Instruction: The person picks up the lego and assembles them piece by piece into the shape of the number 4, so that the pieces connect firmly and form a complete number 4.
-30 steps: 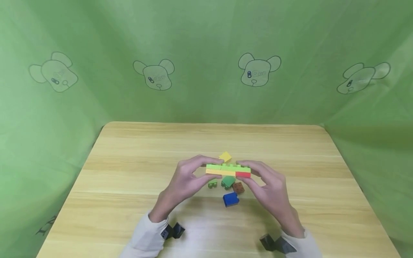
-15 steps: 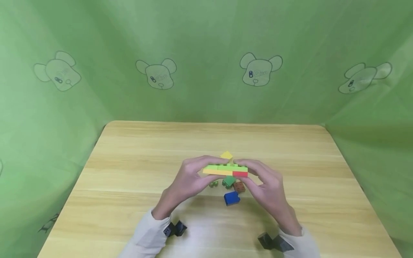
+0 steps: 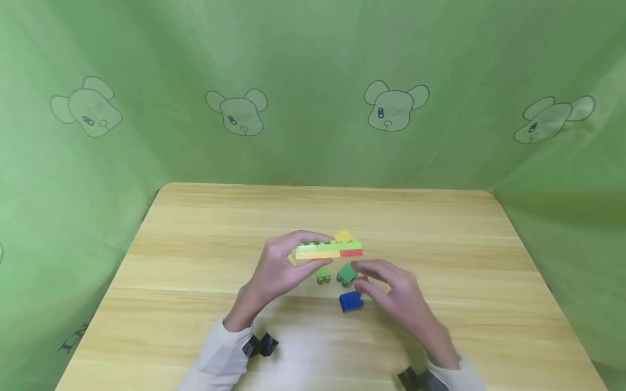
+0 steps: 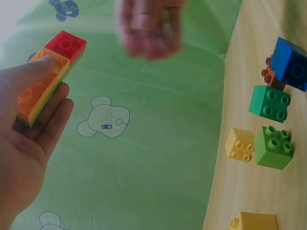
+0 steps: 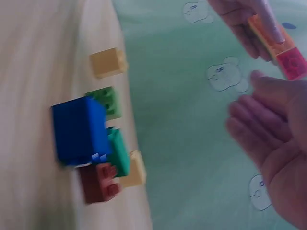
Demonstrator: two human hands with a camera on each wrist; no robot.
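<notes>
My left hand (image 3: 281, 266) pinches a bar of joined toy building bricks (image 3: 329, 250) between thumb and fingers, above the table. Light green bricks form its upper layer; an orange-yellow piece and a red brick (image 4: 66, 45) form the lower one. My right hand (image 3: 398, 296) is apart from the bar, lower and to its right, with fingers loosely bent and nothing between them in the right wrist view. Below it lie a dark green brick (image 3: 346, 274), a blue brick (image 3: 351, 302) and a brown brick (image 5: 98, 184), the last mostly hidden by that hand in the head view.
On the wooden table (image 3: 195, 228) a light green brick (image 3: 323, 275) lies below the bar. One yellow brick (image 3: 343, 235) sits behind it, and another yellow brick (image 3: 292, 259) shows partly behind the left hand. A green curtain (image 3: 313, 146) surrounds the table's back and sides.
My right hand has let go of the bar and moved down toward the loose bricks. The left hand has carried the bar slightly left and up.
</notes>
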